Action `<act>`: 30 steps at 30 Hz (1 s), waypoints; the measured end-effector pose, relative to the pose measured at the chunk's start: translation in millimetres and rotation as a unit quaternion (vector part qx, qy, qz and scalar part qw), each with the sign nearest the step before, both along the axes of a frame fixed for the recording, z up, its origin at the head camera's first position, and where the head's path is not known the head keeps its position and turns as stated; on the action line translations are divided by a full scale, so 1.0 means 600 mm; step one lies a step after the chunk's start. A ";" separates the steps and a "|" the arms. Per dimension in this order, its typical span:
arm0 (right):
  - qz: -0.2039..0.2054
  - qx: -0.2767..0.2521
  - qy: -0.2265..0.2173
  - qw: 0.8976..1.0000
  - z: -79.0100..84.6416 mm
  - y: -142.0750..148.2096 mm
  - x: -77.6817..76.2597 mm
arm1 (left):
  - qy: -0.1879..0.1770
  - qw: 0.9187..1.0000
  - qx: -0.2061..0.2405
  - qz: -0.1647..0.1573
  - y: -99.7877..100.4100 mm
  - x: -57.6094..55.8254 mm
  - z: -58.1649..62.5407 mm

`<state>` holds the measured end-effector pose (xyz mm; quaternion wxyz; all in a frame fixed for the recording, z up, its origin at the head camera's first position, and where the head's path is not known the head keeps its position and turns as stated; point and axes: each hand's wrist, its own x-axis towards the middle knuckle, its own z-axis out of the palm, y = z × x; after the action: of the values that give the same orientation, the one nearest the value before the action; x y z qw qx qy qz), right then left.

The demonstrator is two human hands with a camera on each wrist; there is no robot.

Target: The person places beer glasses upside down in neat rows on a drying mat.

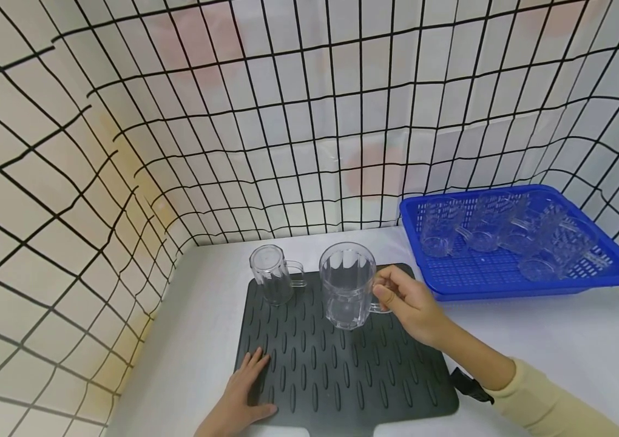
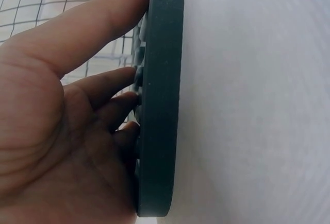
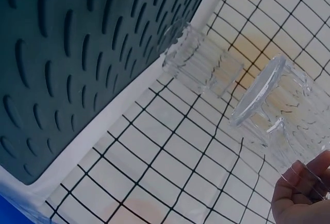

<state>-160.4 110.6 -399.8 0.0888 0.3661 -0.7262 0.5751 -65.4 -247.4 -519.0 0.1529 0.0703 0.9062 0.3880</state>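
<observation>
Right grip [image 1: 406, 303] pinches the clear mug [image 1: 346, 288] by its handle [image 1: 379, 308], left grip [image 1: 241, 388] spread on ridged mat [image 1: 348, 388]; off-centre weight could swing it into the neighbouring mug [image 1: 273, 279].

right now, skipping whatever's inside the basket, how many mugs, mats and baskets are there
Clear mugs: 2
Dark grey mat: 1
Blue basket: 1
Total: 4
</observation>
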 end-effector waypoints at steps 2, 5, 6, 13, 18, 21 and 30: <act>-0.003 0.001 0.006 1.000 -0.001 -0.002 0.001 | -0.005 1.000 0.002 0.000 0.000 -0.002 0.001; 0.007 -0.006 0.011 1.000 -0.003 -0.005 0.000 | -0.012 1.000 0.002 0.001 0.003 -0.005 0.004; 0.011 -0.010 0.013 1.000 -0.005 -0.006 0.000 | -0.013 1.000 0.001 0.001 0.004 -0.007 0.005; 0.024 -0.018 0.013 0.999 -0.012 -0.010 -0.001 | 0.006 1.000 -0.018 -0.004 0.012 -0.010 0.015; 0.028 -0.017 0.014 0.999 -0.013 -0.014 0.001 | 0.029 0.998 -0.053 -0.020 0.030 -0.007 0.033; 0.034 -0.023 0.013 0.999 -0.014 -0.016 0.001 | 0.050 0.997 -0.057 -0.032 0.049 -0.009 0.053; 0.032 -0.025 0.012 0.999 -0.023 -0.017 0.003 | 0.020 0.992 0.127 0.000 0.124 -0.032 0.104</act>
<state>-158.6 100.1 -413.3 0.0877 0.3939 -0.6985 0.5910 -84.8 -172.9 -456.7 0.1248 0.0968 0.8522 0.4988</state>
